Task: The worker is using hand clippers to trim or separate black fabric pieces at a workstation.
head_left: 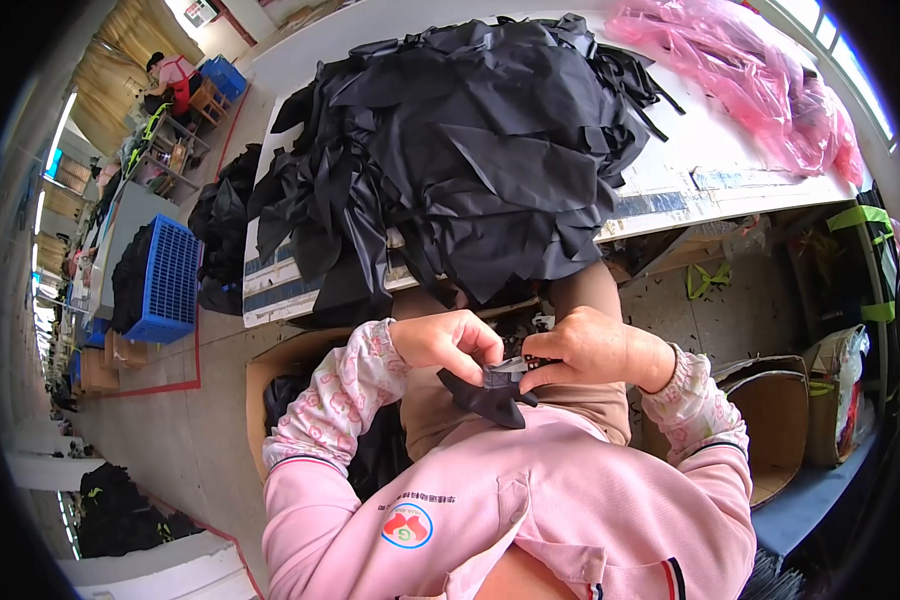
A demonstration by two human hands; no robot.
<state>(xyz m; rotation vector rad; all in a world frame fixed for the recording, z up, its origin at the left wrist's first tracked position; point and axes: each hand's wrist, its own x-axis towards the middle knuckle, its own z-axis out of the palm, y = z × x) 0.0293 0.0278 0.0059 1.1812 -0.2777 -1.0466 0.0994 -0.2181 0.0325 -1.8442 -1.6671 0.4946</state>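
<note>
Over my lap, my left hand (pixel 448 342) pinches a small piece of black fabric (pixel 488 402) between thumb and fingers. The cloth hangs down in folds from the fingertips. Close on its right, my right hand (pixel 598 350) is closed around what looks like small thread snips (pixel 512 366); their pale metal blades point left and lie at the fabric's upper edge. Whether the blades are touching the cloth is too small to tell. Ahead of both hands, a large heap of black fabric pieces (pixel 490 150) covers much of the table and droops over its front edge.
The white table (pixel 710 195) also bears pink plastic sheeting (pixel 745 85) at the far right. A cardboard box (pixel 260 385) holding black cloth stands left of my legs, another cardboard container (pixel 770 425) at right. Further left are a blue crate (pixel 173 280) and a seated person (pixel 177 80).
</note>
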